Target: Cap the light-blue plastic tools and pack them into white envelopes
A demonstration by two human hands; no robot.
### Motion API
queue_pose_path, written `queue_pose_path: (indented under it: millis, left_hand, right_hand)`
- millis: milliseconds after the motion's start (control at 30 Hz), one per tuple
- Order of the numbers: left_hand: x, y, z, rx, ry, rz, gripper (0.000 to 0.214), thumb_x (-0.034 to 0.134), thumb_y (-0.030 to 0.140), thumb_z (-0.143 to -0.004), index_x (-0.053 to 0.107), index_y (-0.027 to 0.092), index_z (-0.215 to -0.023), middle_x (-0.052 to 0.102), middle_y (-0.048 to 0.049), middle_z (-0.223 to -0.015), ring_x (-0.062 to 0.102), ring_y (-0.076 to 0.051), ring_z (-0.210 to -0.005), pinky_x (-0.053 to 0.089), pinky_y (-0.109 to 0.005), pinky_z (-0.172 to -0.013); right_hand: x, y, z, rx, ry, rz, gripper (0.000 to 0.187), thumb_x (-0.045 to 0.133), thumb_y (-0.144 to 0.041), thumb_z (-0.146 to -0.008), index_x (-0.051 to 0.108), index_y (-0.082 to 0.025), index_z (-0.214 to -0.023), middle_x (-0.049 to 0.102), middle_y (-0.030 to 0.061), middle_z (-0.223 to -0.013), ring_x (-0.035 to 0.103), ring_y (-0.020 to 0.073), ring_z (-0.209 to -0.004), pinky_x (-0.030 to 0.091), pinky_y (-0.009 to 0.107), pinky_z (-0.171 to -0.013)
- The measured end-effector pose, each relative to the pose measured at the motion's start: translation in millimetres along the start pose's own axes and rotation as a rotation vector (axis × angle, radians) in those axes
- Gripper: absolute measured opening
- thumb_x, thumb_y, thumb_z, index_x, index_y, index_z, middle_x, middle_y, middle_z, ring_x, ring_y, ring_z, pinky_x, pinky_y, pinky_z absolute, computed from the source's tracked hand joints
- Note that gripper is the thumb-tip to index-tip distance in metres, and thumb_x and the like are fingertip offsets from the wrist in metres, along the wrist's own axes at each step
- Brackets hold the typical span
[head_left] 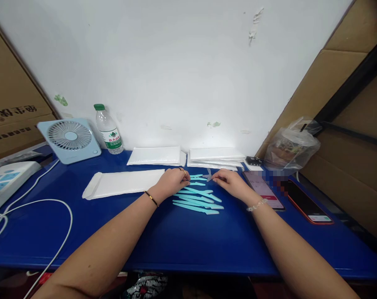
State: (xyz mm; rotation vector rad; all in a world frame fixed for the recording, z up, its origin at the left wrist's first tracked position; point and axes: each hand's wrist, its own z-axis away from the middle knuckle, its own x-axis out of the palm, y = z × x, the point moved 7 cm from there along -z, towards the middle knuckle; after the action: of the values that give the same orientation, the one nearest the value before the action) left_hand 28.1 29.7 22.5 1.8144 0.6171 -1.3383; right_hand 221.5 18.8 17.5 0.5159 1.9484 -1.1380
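Several turquoise eyebrow razors [197,209] lie in a loose fan on the blue table, handles mostly to the left. My left hand [175,181] is closed at the upper razors, its fingertips pinching the end of one; the fingers partly hide it. Opposite it, my right hand [228,182] pinches a small translucent strip [208,175] at the right end of the upper razors. Left of my left hand, a long white padded envelope [122,184] lies flat, its flap end to the left.
Two stacks of white padded envelopes, a left stack [157,155] and a right stack [215,155], lie along the wall. A fan [70,139], a water bottle [111,132] and a white cable [70,220] are at left. Two phones, one lit [264,192] and one orange-cased [309,203], and a bagged cup [292,145] stand right.
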Motion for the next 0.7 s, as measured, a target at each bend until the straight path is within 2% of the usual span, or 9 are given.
queue_pose_path:
  millis: [100,267,500,700]
  left_hand:
    - [-0.1,-6,-1,-0.028,0.02,-0.085,0.015,0.059,0.031,-0.079,0.068,0.022,-0.089,0.068,-0.0019,-0.09,0.061,-0.018,-0.08,0.041,-0.025,-0.067]
    - [4.5,-9,-1,-0.07,-0.028,-0.059,0.011,0.059,0.028,-0.079,0.066,0.021,-0.077,0.068,-0.0015,-0.084,0.06,-0.016,-0.075,0.039,-0.024,-0.063]
    - [7.3,-12,-2,-0.095,-0.02,-0.019,0.011,0.059,0.027,-0.079,0.064,0.02,-0.073,0.067,-0.0009,-0.081,0.059,-0.015,-0.07,0.038,-0.024,-0.06]
    - [7.9,-12,-3,-0.097,-0.009,-0.022,0.012,0.058,0.028,-0.079,0.064,0.02,-0.074,0.066,-0.001,-0.08,0.059,-0.014,-0.069,0.037,-0.024,-0.058]
  right_hand:
    - [1,7,-4,-0.019,0.028,0.114,0.02,0.053,-0.022,-0.085,0.065,-0.022,-0.101,0.058,0.006,-0.098,0.058,0.0168,-0.08,0.047,0.029,-0.073]
    - [9,9,-6,0.019,-0.014,0.219,0.013,0.049,-0.02,-0.088,0.062,-0.019,-0.087,0.056,0.0062,-0.093,0.058,0.017,-0.078,0.046,0.03,-0.074]
    - [12,8,-2,0.047,-0.081,0.054,0.016,0.049,-0.025,-0.089,0.061,-0.019,-0.082,0.057,0.0042,-0.089,0.057,0.014,-0.072,0.045,0.026,-0.065]
    - [15,-3,-4,0.014,-0.065,0.02,0.014,0.053,-0.026,-0.087,0.063,-0.019,-0.08,0.057,0.0031,-0.084,0.055,0.0131,-0.068,0.043,0.026,-0.064]
